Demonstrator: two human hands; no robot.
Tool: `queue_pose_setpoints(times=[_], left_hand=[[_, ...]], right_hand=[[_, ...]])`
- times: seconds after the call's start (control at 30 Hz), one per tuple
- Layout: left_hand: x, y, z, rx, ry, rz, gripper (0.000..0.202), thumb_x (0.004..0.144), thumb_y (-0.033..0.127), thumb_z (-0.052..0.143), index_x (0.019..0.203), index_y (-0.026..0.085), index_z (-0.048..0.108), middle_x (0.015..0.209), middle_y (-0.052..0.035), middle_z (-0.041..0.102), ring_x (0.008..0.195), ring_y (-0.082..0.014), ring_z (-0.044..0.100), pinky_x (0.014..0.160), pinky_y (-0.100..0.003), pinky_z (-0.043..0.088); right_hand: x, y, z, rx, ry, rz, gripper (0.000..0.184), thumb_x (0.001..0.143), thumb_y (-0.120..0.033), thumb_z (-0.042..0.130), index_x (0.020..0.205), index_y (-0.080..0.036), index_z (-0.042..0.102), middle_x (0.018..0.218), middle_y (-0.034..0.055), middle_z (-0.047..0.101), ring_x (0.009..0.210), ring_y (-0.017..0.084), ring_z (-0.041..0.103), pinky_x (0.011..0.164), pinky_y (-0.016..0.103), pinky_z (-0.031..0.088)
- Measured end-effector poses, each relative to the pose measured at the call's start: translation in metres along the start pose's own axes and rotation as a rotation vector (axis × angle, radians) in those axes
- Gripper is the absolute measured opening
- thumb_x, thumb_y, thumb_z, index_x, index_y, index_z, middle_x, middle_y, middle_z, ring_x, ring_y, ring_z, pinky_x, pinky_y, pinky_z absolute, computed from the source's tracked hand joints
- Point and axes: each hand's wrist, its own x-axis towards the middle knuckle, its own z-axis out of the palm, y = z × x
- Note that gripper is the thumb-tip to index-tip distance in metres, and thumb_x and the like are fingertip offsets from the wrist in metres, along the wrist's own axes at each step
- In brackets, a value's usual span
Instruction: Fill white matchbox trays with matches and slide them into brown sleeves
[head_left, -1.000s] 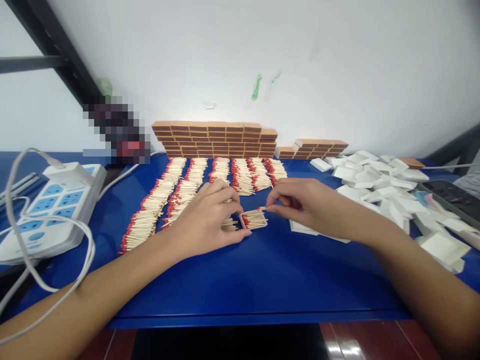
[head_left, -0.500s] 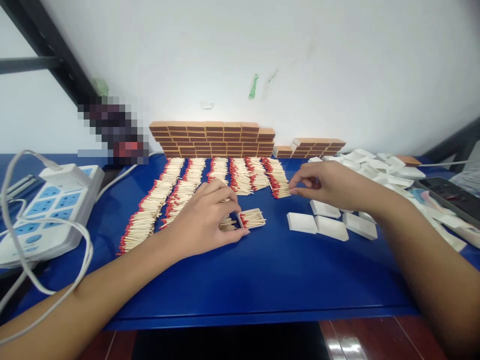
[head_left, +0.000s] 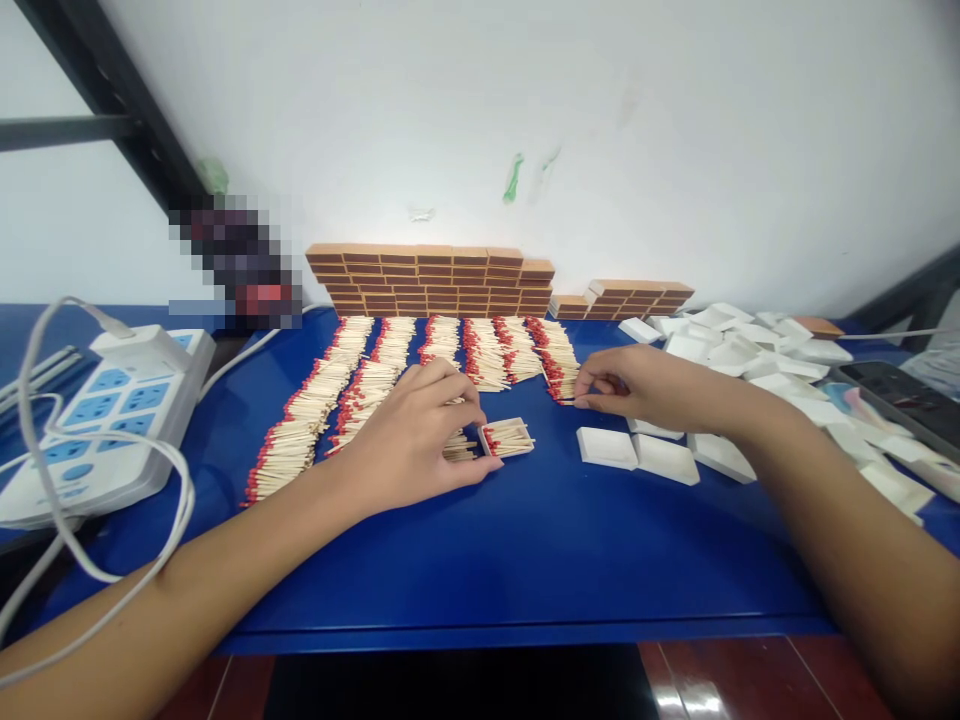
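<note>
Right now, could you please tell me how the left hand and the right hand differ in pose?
The left hand has its thumb and fingers apart, while the right hand has its fingertips close together. The left hand is at the left end of the match tray; the right hand is at the near end of the rightmost match row. Both are bare, over the blue table.

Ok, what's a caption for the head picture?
Left hand at a matchbox tray, right hand at the end of a row of matches.
</note>
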Motion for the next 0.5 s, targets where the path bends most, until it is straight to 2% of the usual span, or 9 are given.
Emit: queue_pose_setpoints(times=[0.3, 0.5], left_hand=[[0.000, 0.001, 0.000, 0.001, -0.004, -0.001, 0.028, 0.091, 0.045, 0.083, 0.098, 0.018, 0.077, 0.105, -0.0086, 0.073, 0.107, -0.0275, 0.063, 0.096, -0.046, 0.052], [0.000, 0.000, 0.001, -0.003, 0.004, -0.003, 0.028, 0.092, 0.045, 0.082, 0.098, 0.018, 0.076, 0.105, -0.0089, 0.073, 0.107, -0.0276, 0.062, 0.095, -0.046, 0.053]], right_hand=[[-0.002, -0.008, 0.003, 0.013, 0.013, -0.067, 0.037, 0.099, -0.057, 0.056, 0.086, -0.025, 0.070, 0.076, 0.0025, 0.065, 0.064, 0.018, 0.052, 0.059, 0.031, 0.037], [-0.004, -0.012, 0.001, 0.019, 0.024, -0.063, 0.034, 0.097, -0.052, 0.057, 0.091, -0.024, 0.074, 0.079, 0.0039, 0.068, 0.067, 0.018, 0.055, 0.061, 0.031, 0.038]])
